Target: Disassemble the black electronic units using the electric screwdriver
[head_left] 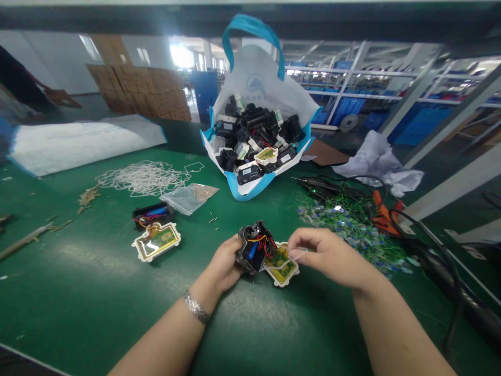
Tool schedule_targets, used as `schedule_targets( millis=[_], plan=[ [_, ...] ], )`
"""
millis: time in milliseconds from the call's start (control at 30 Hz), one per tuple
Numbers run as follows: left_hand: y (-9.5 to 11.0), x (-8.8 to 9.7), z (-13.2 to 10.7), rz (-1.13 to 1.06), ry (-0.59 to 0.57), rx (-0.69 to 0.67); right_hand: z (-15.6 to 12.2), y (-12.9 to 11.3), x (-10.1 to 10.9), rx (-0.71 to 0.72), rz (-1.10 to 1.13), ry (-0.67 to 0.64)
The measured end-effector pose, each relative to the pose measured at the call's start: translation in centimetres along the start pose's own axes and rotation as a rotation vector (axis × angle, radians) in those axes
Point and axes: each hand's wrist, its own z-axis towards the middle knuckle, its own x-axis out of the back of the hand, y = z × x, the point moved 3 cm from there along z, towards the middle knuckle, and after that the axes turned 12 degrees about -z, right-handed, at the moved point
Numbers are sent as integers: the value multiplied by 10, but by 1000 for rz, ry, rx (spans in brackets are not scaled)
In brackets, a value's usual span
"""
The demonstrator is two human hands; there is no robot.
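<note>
My left hand (pixel 224 265) is closed around a small black device housing (pixel 253 250) that lies open, showing red, yellow and blue wires inside. Its white-rimmed cover with a green circuit board (pixel 282 267) hangs beside it on the wires, resting on the green table. My right hand (pixel 326 256) pinches the top edge of that cover with thumb and fingertips. A silver bracelet (pixel 196 307) sits on my left wrist.
A second opened device with its circuit-board cover (pixel 156 241) lies at the left. A white and blue bag (pixel 258 130) full of similar black devices stands behind. A clear plastic pouch (pixel 190 197), white gasket loops (pixel 144 177), small green-wired parts (pixel 352 224) and a black corded tool (pixel 329 188) surround my hands.
</note>
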Motion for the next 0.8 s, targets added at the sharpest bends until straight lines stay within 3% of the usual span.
schedule_targets(
  millis=[100,200,400,533,667,800],
  plan=[
    [5,3,1,10,14,-34,-5,-4,-5,-1,-407,-248],
    [12,7,2,26,26,-70,-5,-4,-11,-29,-646,-322],
    [19,10,2,62,37,-148,1,-3,-28,-69,-839,-190],
    [22,8,0,103,49,-187,6,-3,-36,-206,-990,-141],
    [28,10,1,119,107,-253,10,-4,-39,-354,-990,-112],
    [31,14,3,144,149,-267,13,3,-44,-364,-911,-66]
  ],
)
